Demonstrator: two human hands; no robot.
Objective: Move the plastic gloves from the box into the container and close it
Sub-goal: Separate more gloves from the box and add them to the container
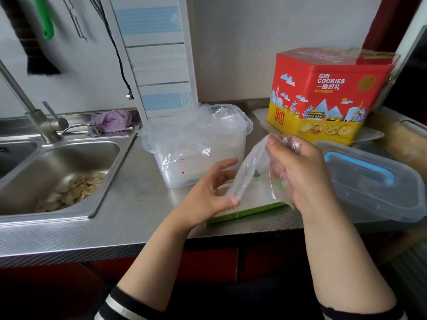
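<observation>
Both hands hold one clear glove (pixel 251 167) above the green box (pixel 245 212), which lies on the worktop (pixel 129 204) near its front edge. The right hand (pixel 298 167) has its fingers curled round the glove's upper end; the left hand (pixel 212 192) pinches the lower end with the thumb, its other fingers loosely spread. Both forearms reach in from below, the right held higher. The container (pixel 198 144) stands just behind the box, open, with gloves already heaped over its rim. The lid (pixel 372 181) lies to the right. My advice: lift the film fully free of the box, carry it over the rim, press the heap down so nothing will catch under the lid
</observation>
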